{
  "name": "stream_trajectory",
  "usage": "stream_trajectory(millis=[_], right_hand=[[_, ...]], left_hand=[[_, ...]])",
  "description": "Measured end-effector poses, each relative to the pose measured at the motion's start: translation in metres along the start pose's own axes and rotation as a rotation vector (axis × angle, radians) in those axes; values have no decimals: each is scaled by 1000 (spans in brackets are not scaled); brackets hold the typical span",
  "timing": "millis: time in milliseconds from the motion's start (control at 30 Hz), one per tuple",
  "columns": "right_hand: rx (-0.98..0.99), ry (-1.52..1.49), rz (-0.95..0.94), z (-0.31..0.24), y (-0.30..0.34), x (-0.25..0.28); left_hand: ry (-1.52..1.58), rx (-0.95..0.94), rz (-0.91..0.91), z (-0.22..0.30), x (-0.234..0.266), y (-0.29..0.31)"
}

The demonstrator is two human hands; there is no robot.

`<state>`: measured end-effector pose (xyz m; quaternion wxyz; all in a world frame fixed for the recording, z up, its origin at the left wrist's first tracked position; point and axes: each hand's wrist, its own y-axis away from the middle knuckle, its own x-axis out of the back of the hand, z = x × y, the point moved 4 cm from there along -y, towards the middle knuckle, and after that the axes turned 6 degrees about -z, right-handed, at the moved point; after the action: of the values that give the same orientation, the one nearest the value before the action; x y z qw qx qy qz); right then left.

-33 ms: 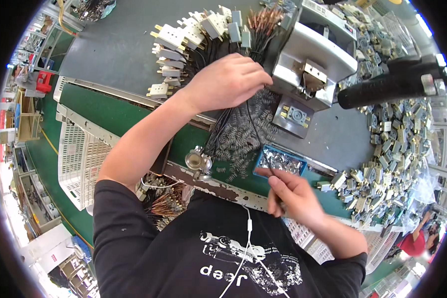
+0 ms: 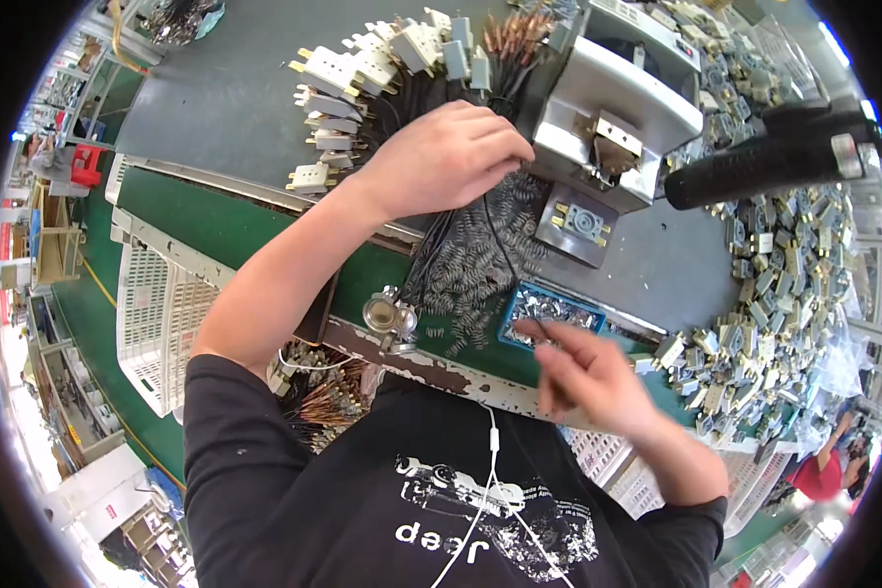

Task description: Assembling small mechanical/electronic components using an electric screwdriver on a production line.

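My left hand (image 2: 451,162) is closed, fingers curled and pressed together, above the near edge of the bench beside a metal press (image 2: 617,108). A thin black cord (image 2: 500,245) runs down from under its fingers toward my right hand (image 2: 593,377). That hand is pinched at the lower end of the cord, its fingertips slightly blurred, over a blue tray (image 2: 508,328) of small shiny metal parts. What the cord ends in is hidden. Loose metal springs (image 2: 470,265) lie heaped between my hands. On the press's base plate sits a grey plug piece (image 2: 585,224).
White and grey plugs on black cords (image 2: 328,73) are bunched at the back left, beside copper-tipped wire ends (image 2: 519,34). A large pile of plug parts (image 2: 755,323) covers the right side. A black tube (image 2: 755,171) juts in there. A small round metal fixture (image 2: 387,314) stands at the front edge.
My right hand has shifted slightly right and up over the blue tray. The left hand stays nearly in place.
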<state>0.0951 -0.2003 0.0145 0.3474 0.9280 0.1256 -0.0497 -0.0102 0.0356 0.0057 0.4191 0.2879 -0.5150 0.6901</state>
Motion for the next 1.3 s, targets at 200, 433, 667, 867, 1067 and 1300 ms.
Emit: stream_trajectory(millis=[200,433,667,867,1067,1300], right_hand=[[188,731,353,-29,10,56],[378,643,524,-5,8,58],[490,640,589,3,6,57],[609,639,644,3,13,54],[720,537,618,-15,19,56],[486,434,277,-23,-4,80]], left_hand=[[72,-77,-24,45,1,-26],[89,-53,-192,50,-36,-39],[24,-31,-189,51,-39,-40],[79,-28,-178,53,-34,-41],[468,-70,-317,68,-18,-17],[225,0,-506,56,-1,-22]])
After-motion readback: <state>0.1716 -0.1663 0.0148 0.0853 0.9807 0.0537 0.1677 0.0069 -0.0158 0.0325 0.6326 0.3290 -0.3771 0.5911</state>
